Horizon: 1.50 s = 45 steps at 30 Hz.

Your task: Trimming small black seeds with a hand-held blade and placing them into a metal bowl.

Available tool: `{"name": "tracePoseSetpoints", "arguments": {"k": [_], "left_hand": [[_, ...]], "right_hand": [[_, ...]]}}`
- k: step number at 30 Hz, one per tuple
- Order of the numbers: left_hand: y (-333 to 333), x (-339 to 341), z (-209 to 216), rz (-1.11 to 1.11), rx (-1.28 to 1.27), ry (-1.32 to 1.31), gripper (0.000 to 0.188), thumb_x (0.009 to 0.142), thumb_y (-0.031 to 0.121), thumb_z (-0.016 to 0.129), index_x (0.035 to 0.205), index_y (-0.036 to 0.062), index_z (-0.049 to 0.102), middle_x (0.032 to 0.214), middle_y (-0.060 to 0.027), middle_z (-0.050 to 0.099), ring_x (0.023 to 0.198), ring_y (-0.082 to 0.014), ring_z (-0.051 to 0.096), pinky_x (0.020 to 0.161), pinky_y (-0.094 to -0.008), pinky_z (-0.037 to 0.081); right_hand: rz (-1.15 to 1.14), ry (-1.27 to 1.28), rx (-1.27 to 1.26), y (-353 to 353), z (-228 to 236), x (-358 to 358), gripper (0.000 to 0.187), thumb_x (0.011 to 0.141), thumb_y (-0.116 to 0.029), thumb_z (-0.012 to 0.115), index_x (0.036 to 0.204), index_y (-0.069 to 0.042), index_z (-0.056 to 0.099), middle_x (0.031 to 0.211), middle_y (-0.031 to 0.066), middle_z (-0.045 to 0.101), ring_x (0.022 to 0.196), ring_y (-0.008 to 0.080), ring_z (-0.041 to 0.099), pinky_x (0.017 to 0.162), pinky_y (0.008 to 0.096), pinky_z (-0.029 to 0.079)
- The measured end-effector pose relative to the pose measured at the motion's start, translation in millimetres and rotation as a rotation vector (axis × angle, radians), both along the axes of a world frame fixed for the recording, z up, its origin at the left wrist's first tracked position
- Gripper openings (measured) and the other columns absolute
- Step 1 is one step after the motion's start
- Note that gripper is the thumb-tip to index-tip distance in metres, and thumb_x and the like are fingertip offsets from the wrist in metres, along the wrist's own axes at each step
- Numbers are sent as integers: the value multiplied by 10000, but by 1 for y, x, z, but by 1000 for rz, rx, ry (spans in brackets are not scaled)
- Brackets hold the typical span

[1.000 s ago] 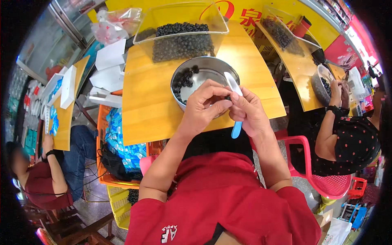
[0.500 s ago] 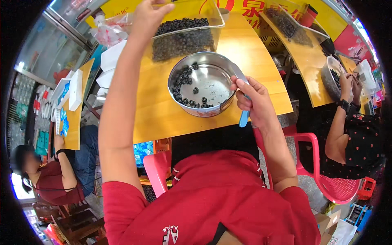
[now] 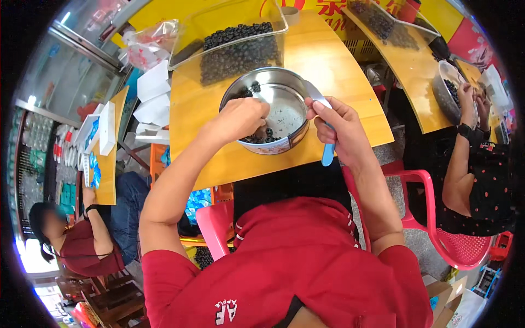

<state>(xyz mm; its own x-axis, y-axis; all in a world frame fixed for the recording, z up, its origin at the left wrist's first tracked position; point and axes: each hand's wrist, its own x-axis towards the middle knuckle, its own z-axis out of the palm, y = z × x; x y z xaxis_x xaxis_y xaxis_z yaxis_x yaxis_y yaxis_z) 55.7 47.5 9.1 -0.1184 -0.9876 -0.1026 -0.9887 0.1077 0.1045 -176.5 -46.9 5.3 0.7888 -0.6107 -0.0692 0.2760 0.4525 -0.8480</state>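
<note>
My left hand (image 3: 244, 117) is inside a round metal bowl (image 3: 299, 143), over its left part, with the fingers curled down and their tips hidden. Small black round pieces (image 3: 269, 133) lie in the bowl around it. To the right of the rim, my right hand (image 3: 340, 124) grips a knife (image 3: 328, 154) with a blue handle. Its flat blade points up and left, close to the bowl's right rim. Behind the bowl stands a clear plastic bin (image 3: 286, 27) heaped with the same kind of black pieces.
Everything rests on a yellow wooden table (image 3: 350, 71). On the right, a person (image 3: 465, 109) works at another table over a bowl of black pieces. Another person (image 3: 93, 235) sits at the left by white boxes (image 3: 108, 120). Pink chair arms (image 3: 212, 229) flank me.
My left hand has come down from above the clear bin into the metal bowl. The right hand keeps its grip on the knife in nearly the same place.
</note>
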Motion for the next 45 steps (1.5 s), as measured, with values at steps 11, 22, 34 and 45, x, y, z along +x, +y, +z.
{"name": "tracePoseSetpoints", "arguments": {"k": [11,22,34,45], "left_hand": [[12,-46,19,102,-420,1391,286,851,36,660,1114,14,552,1008,-53,633,899,-112,589,798,-240,463],[24,-85,6,199,-624,1550,253,855,16,647,1104,-9,611,1071,-58,605,930,-100,554,845,-235,449],[27,-77,7,121,-793,1163,254,815,27,665,1066,53,642,971,-52,595,918,-150,567,754,-263,462],[27,-79,-8,187,-766,1371,223,849,34,655,1069,14,627,1055,-69,549,924,-124,554,758,-237,466]], "right_hand": [[-71,18,22,19,8,17,240,922,-194,614,1084,-18,601,783,-20,590,498,0,360,441,161,287],[-38,-96,71,32,13,22,201,903,-184,640,1052,-54,603,702,-68,493,502,-1,370,435,159,287],[-119,49,-68,38,21,22,219,865,-178,689,1020,-48,605,622,-73,476,468,-1,363,419,163,268],[-99,7,-28,38,16,24,189,880,-144,662,1025,-40,600,607,-67,467,472,5,368,423,167,264]]}}
